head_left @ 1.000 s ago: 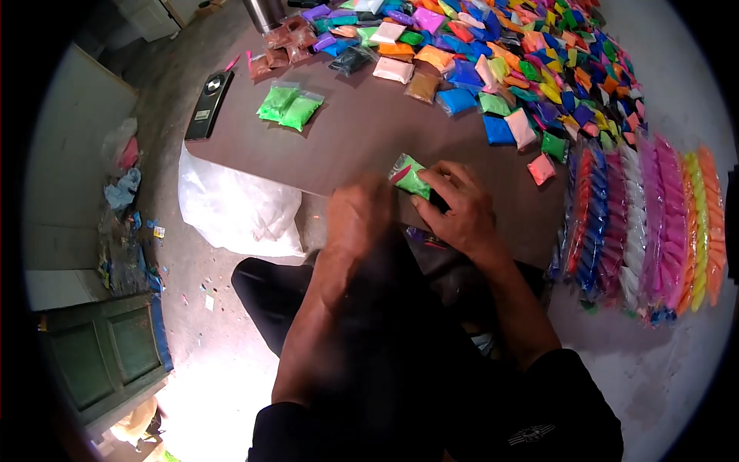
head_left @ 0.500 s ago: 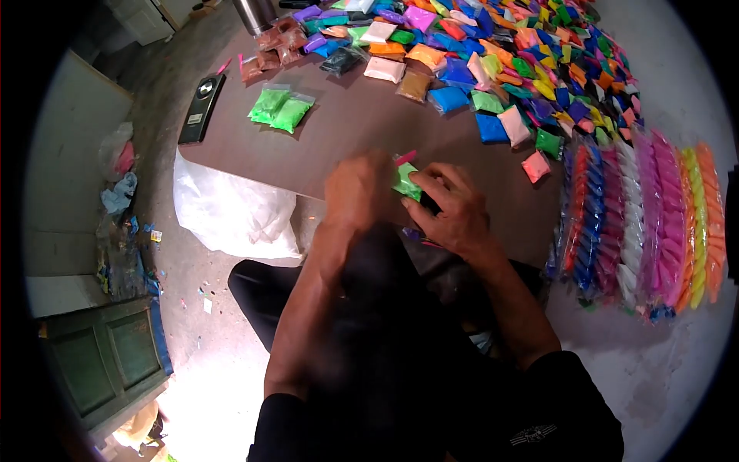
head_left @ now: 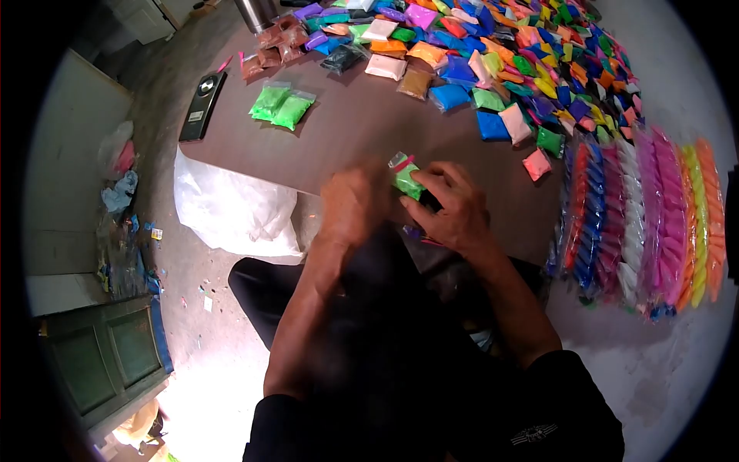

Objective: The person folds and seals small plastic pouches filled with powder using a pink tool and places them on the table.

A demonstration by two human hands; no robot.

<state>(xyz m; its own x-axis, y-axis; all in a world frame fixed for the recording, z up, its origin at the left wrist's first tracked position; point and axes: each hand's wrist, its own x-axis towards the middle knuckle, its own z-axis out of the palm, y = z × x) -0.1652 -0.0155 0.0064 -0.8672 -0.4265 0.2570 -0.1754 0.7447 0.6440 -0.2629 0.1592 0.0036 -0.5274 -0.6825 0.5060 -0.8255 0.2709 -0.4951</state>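
A small clear packet of bright green clay-like stuff (head_left: 406,183) is pinched between the thumb and fingers of my right hand (head_left: 456,206), near the table's front edge. Across the packet's upper end lies a narrow pink strip (head_left: 402,163). Just left of it is my left hand (head_left: 352,206), back upward and smeared by motion, so its fingers and anything in them cannot be made out. Two similar green packets (head_left: 282,106) lie together farther back on the brown table (head_left: 346,115).
Many colourful packets (head_left: 531,65) cover the table's back and right. Long bagged bundles (head_left: 635,223) lie at the right. A black phone-like device (head_left: 203,106), brown packets (head_left: 271,54) and a steel tumbler (head_left: 255,14) stand left. A white plastic bag (head_left: 235,208) hangs below the edge.
My left hand has shifted slightly left, away from the green packet. More of the packet's upper end and the pink strip now shows. My right hand keeps its grip in nearly the same place.
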